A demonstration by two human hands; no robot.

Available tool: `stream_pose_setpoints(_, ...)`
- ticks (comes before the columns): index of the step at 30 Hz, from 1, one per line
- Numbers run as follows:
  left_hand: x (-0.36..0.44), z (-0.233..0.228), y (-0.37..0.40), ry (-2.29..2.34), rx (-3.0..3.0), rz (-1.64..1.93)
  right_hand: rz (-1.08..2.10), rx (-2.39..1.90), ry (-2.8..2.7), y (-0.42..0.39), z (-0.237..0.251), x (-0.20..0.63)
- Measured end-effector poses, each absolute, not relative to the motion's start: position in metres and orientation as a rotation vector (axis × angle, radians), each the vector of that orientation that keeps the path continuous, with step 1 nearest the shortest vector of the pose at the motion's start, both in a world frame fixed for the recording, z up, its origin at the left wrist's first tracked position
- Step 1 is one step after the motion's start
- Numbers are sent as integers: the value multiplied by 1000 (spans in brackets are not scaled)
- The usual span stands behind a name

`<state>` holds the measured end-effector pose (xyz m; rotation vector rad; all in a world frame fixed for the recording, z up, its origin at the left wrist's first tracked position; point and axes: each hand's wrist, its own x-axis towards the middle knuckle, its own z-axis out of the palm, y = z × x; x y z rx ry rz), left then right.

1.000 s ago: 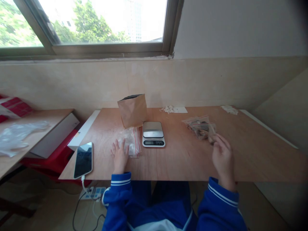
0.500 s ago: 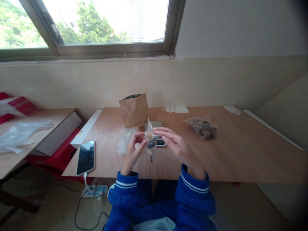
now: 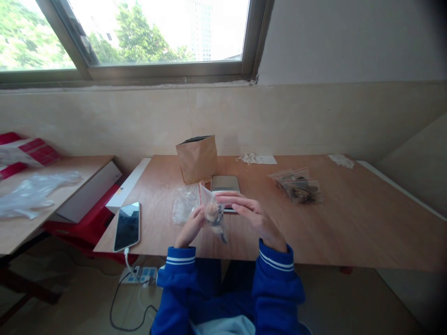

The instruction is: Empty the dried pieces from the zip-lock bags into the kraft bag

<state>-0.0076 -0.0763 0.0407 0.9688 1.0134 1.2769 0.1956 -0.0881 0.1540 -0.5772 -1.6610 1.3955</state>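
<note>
Watching from afar through the head camera, I see the left hand point(image 3: 191, 228) grasping a filled clear bag point(image 3: 213, 214) by its left side, the fingers partly behind the plastic. The right hand point(image 3: 257, 217) reaches its fingers, nearly straight and close together, across to the bag's upper right side; I cannot tell whether they grip it or only lie against it. The bag hangs tilted above the tabletop point(image 3: 349, 218), left of its middle and toward the front edge, with dark and tan pieces inside.

Just beyond the fingers I make out a scale point(image 3: 226, 182), its lower part mostly hidden by the right hand. Left of it lie empty clear bags point(image 3: 182, 204), near the left hand. Behind these, toward the back edge, a brown paper bag point(image 3: 198, 160) stands upright with its mouth open. To the right I find a pile of filled bags point(image 3: 299, 187). Along the back edge lie white scraps point(image 3: 248, 158) beside a white sheet point(image 3: 266, 159), and a pale heap point(image 3: 340, 161) sits near the back right corner. Near the front left corner rests a phone point(image 3: 127, 227), plugged into a white cable point(image 3: 127, 260).
</note>
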Motion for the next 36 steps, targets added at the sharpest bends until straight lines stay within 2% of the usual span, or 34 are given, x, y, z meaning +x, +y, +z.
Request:
stream_pose_setpoints(4,-11,44,-76,956,971,1358,1309,-675,-1515,-77,132,197)
stream_pose_setpoints(11,-5,82,-86,1102,1078,1439,927,-1112,-1347,-62,97,178)
stream_pose_setpoints(15,5,94,-89,1184,1180,1513,1008,-1013,-1547,-71,101,147)
stream_pose_setpoints(19,9,87,-85,1205,1267,1544,947,-1005,-1562,-74,101,124)
stream_pose_setpoints(25,6,72,-81,1217,1225,1504,898,-1029,-1621,-73,99,124)
stream_pose_setpoints(36,6,81,-85,1294,1474,1464,863,-1096,-1555,-77,104,121)
